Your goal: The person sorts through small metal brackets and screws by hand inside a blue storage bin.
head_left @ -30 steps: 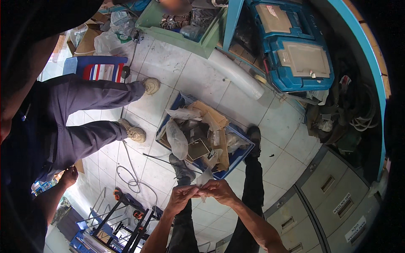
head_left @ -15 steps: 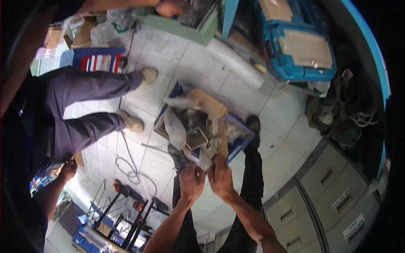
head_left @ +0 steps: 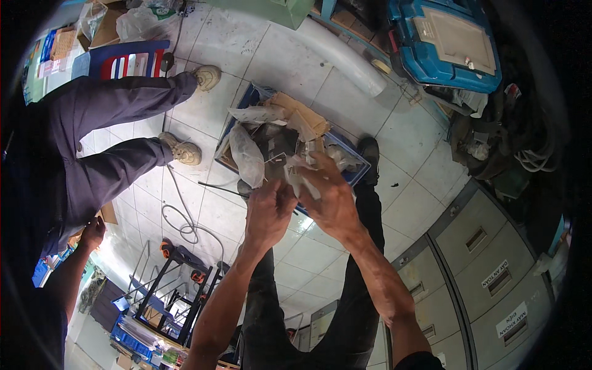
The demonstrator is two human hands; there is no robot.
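Note:
A small translucent plastic bag (head_left: 303, 182) is between my two hands, over the near side of a blue crate (head_left: 354, 148) on the floor. My right hand (head_left: 333, 200) curls its fingers around the bag's right side. Thumb and fingers of my left hand (head_left: 269, 213) pinch together at its left edge; the grip itself is partly hidden. The crate holds several filled plastic bags, among them a long whitish bag (head_left: 246, 155) on the left and a flatter bag (head_left: 259, 114) at the back. Torn brown cardboard (head_left: 302, 113) stands among dark pieces I cannot make out.
To the left stands another person (head_left: 123, 105), one hand (head_left: 92, 233) hanging low. A cable (head_left: 176, 213) loops over the tiles. A wrapped roll (head_left: 342, 58) and a blue case (head_left: 444, 46) lie at the back right. Grey drawer cabinets (head_left: 487, 246) stand at the right.
My hands have moved farther out over the crate with the plastic bag, and my right-hand fingers have spread around it. The other person's raised arm at the top has left the view.

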